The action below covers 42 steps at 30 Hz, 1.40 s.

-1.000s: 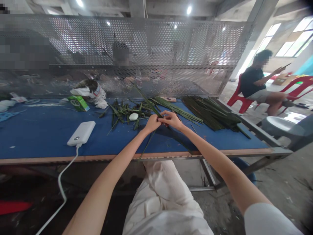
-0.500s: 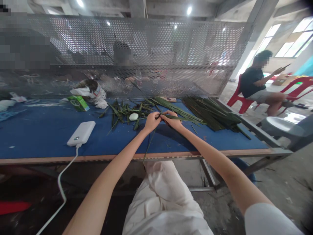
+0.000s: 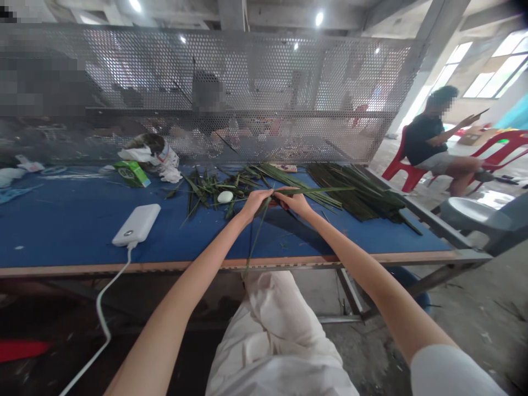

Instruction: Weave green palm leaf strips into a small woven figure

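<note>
Both my hands meet over the blue table [image 3: 61,220], pinching one long green leaf strip [image 3: 322,190]. My left hand [image 3: 256,202] is closed on the strip where it bends; one end hangs down past the table's front edge. My right hand [image 3: 293,200] is closed on the same strip, whose other end points right over a stack of dark green leaves [image 3: 358,190]. Short leaf scraps [image 3: 206,190] and a white oval object [image 3: 225,196] lie just beyond my left hand.
A white power bank [image 3: 136,224] with a cable lies at the left front. A green carton [image 3: 132,173] and crumpled wrappers [image 3: 150,151] sit at the back. A perforated metal screen [image 3: 247,82] closes the far side. A person sits on a red chair [image 3: 398,165] at right.
The strip's far end, which pointed up and back, has swung down and to the right and now lies level over the leaf stack. Both hands shifted slightly away from me.
</note>
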### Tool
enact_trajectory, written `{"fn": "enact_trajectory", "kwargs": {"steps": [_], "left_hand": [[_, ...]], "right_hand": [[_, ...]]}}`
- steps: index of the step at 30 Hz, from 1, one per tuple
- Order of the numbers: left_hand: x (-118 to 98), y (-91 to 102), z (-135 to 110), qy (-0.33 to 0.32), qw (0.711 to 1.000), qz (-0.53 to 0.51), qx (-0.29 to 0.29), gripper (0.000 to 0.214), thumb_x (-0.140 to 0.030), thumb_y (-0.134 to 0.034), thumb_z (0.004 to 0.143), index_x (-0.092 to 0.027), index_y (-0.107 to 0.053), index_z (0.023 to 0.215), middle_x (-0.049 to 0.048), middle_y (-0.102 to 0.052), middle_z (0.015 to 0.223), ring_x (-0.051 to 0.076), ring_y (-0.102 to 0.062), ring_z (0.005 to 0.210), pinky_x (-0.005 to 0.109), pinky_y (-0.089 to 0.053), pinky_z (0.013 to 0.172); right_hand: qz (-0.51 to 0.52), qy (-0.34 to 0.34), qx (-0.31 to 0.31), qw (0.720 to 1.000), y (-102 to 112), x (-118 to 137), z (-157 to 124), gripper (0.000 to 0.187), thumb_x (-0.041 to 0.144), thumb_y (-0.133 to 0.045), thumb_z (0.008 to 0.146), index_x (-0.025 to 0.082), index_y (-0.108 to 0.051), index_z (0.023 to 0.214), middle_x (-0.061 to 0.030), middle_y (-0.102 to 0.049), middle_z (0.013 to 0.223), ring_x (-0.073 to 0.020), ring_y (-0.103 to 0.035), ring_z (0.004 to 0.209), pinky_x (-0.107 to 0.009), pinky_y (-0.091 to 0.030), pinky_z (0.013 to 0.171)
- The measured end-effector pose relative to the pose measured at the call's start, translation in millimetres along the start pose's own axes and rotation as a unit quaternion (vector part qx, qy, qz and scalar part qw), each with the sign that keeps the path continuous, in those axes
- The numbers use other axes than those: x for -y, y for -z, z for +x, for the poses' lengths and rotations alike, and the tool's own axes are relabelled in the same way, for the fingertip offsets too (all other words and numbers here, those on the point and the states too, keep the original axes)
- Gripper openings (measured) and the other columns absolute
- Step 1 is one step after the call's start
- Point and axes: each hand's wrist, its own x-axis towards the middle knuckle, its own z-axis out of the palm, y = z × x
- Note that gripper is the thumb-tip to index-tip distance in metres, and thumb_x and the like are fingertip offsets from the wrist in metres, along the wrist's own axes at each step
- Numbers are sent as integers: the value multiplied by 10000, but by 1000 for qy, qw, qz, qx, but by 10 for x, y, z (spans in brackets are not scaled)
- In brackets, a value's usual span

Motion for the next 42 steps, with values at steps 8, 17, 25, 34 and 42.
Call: {"fn": "enact_trajectory", "kwargs": {"steps": [8,17,25,34,42], "left_hand": [[28,54,56,21,999,-23,10,380,-451,-790,653,-121,-728,831,66,-728,755,174,-674,707,303,-536,760],[38,78,76,53,998,-33,20,312,-386,-800,671,-129,-737,838,60,-730,792,146,-660,672,285,-540,738],[-40,28,0,51,997,-36,48,288,-362,-811,670,-117,-738,802,61,-725,762,140,-654,664,275,-544,745],[-89,-28,-33,51,997,-26,54,278,-346,-808,678,-100,-740,786,86,-730,773,173,-675,724,294,-540,767],[-57,-16,-29,34,997,-25,72,330,-387,-807,669,-96,-735,809,75,-728,756,171,-675,688,306,-540,772]], "right_hand": [[41,-2,3,999,21,16,-10,353,519,-659,751,189,-574,657,21,-485,469,-106,-421,436,-261,-342,468],[37,-52,-39,997,56,-44,48,487,593,-703,692,172,-518,534,-1,-499,478,-97,-428,464,-250,-347,491],[39,-32,-55,997,45,-59,43,482,621,-689,695,178,-534,586,7,-501,494,-97,-421,460,-245,-329,480],[45,-21,-62,997,32,-61,49,496,648,-689,677,189,-519,596,17,-487,480,-97,-406,448,-247,-313,465],[66,-17,-54,996,39,-52,44,472,623,-714,662,186,-537,652,28,-491,470,-92,-411,441,-239,-319,462]]}}
